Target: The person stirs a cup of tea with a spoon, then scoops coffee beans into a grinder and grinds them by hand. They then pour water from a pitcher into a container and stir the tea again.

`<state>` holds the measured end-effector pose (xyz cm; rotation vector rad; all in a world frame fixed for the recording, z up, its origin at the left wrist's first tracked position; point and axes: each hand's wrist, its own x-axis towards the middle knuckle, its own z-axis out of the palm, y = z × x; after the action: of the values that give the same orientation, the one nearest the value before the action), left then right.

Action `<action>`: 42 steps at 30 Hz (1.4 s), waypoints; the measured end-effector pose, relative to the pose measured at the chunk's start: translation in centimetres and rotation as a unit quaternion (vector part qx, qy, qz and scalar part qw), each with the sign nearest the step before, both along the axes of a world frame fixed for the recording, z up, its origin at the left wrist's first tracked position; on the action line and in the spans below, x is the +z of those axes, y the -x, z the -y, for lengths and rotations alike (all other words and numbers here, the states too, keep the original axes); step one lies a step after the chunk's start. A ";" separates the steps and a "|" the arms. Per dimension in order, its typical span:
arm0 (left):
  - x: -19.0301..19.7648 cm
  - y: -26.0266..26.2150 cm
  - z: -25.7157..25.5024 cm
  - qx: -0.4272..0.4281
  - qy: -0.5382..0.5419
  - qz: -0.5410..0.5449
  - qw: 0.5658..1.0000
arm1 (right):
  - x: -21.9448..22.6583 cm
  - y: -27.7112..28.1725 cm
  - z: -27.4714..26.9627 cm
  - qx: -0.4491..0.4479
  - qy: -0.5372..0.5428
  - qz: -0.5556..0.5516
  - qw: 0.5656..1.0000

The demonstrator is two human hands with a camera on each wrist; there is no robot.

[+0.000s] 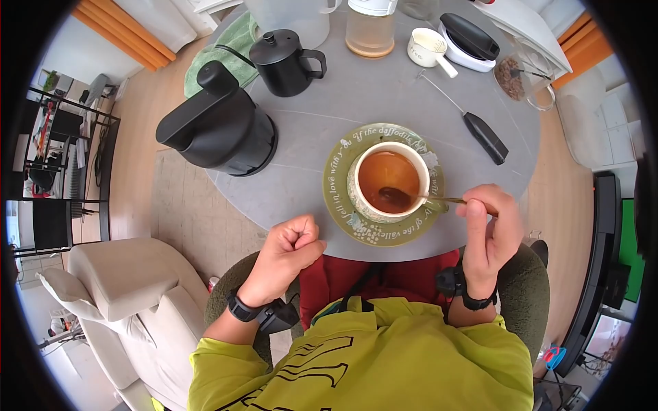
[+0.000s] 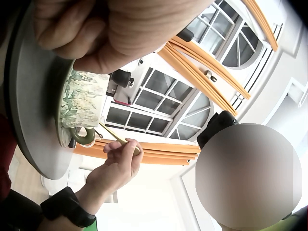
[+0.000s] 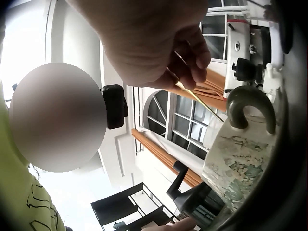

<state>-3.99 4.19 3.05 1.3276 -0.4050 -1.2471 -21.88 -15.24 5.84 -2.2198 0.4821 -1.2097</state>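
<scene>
My right hand [image 1: 491, 229] pinches the handle of a gold-coloured spoon [image 1: 444, 199], also visible in the right wrist view. The spoon's bowl dips into brownish-red liquid [image 1: 388, 171] inside a floral cup [image 1: 353, 188]. Under the cup is a green saucer [image 1: 338, 212] with white lettering. In the right wrist view the cup shows a green curved handle [image 3: 237, 107]. My left hand [image 1: 291, 250] is curled into a fist at the table's near edge, left of the saucer, and holds nothing.
On the grey table [image 1: 301, 130] stand a black appliance [image 1: 233, 130] and a black kettle [image 1: 281, 65] at left. A milk frother [image 1: 486, 137] lies right of the saucer. Behind are a small white handled cup [image 1: 426, 48], a black-and-white device [image 1: 469, 41] and a glass jar [image 1: 510, 77].
</scene>
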 end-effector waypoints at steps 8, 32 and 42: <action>-0.1 0.0 -0.1 0.002 0.001 -0.003 1.000 | -0.5 -1.4 -0.3 0.049 -0.019 0.015 0.999; -0.2 -0.1 -0.4 -0.024 0.021 -0.016 0.999 | -0.4 -1.8 -0.8 0.022 -0.034 0.007 0.999; -0.1 0.0 -0.3 -0.014 0.021 -0.018 1.000 | -0.1 -0.7 0.2 -0.030 0.058 -0.016 0.998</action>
<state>-3.95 4.45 2.94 1.2667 -0.4223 -1.2772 -21.22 -15.46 5.79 -2.3406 0.5064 -1.2648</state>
